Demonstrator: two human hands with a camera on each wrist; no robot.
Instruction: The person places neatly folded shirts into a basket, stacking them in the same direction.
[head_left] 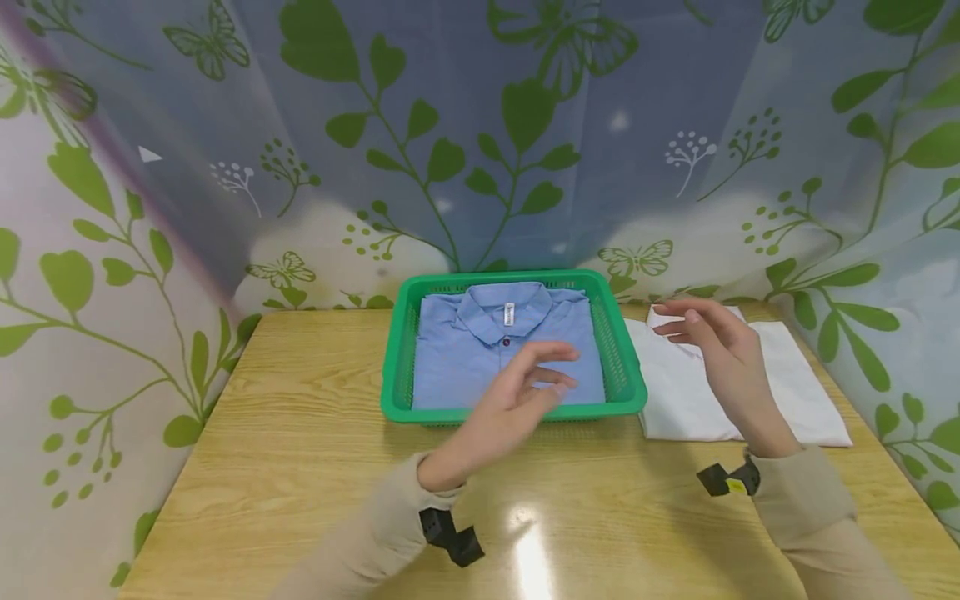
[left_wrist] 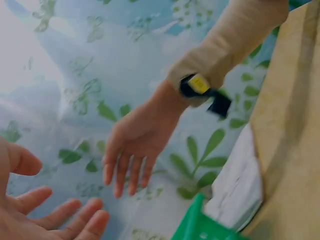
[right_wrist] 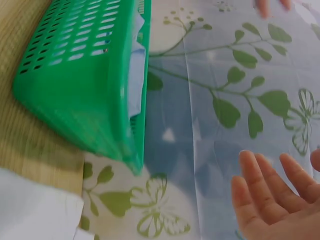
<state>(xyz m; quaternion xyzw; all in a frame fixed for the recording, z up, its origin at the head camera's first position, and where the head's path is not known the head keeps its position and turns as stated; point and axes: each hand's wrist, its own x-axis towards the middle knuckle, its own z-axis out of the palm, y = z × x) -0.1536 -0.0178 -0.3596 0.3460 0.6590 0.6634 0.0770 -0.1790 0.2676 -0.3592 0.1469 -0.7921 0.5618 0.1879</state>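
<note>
A folded blue collared shirt (head_left: 457,358) lies flat in a green plastic basket (head_left: 393,367), its collar toward the back. My left hand (head_left: 510,408) hovers above the basket's front side with fingers relaxed and nothing in them. To the right, a folded white garment (head_left: 795,375) rests on the table beside the basket. Over that white cloth my right hand (head_left: 723,358) is raised, holding nothing, its fingers loosely bent. In the left wrist view the right hand (left_wrist: 140,137) shows spread, relaxed fingers. The right wrist view shows the basket's slotted side (right_wrist: 90,80) and an empty right palm (right_wrist: 280,205).
The wooden table (head_left: 300,467) extends to the left and in front of the basket. A curtain (head_left: 465,150) printed with leaves and butterflies hangs behind the table and along both sides. Each wrist wears a small black device (head_left: 450,533).
</note>
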